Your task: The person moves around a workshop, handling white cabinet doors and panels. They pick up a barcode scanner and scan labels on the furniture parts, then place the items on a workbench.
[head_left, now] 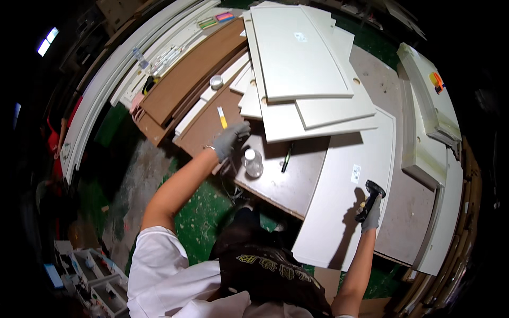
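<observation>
black fabric apron nearest; my grey-gloved right hand grips a black pistol-shaped tool; my grey-gloved left hand: can't tell. flat white rectangular panel already labelled; remainder unclear.

Right of the clear, white-capped bottle are a black handheld tool, grey right glove and white panel; upper left, a grey left glove and brown board.

The bottle sits on the counter, left of the pen. Behind them is a pile of boards. Another board lies to the right.
</observation>
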### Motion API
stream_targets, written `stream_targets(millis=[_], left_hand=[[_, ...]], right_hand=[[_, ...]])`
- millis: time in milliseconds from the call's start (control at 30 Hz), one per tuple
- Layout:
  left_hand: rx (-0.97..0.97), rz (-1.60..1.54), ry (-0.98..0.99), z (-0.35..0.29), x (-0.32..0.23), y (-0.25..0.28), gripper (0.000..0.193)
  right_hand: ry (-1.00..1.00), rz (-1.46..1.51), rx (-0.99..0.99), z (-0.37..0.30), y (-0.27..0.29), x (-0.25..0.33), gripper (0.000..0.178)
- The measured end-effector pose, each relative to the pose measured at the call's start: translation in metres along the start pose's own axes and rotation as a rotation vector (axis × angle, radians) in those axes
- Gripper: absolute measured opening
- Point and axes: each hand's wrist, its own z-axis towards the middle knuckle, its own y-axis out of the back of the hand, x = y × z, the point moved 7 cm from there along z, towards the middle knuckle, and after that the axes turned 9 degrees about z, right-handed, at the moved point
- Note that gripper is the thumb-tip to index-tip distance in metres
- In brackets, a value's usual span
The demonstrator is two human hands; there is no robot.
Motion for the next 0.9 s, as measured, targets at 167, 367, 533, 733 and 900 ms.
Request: stream_targets(millis=[167, 367, 533, 733, 900], left_hand=[[0.148, -0.036, 0.326, 0.035, 0.022, -0.036, 0.025], [0.428, -0.283, 0.553, 0.034, 0.032, -0.075, 0.044], [0.394, -0.629, 0.698, 0.029, 0.02, -0.106, 0.044], [0.365, -0.361, 0.512, 0.037, 0.01, -0.09, 0.034], [0.382, -0.301, 0.454, 0.032, 0.005, -0.086, 0.041]], right_hand=[[0.085, -0.002, -0.105, -0.009, -0.01, -0.003, 0.062], [0.131, 0.057, -0.102, -0.019, -0.026, -0.011, 0.064], [-0.011, 0.109, -0.109, -0.004, -0.017, -0.025, 0.064], [0.152, 0.152, -0.27, -0.029, -0.029, -0.004, 0.056], [0.137, 0.17, -0.345, -0.041, -0.025, -0.003, 0.055]])
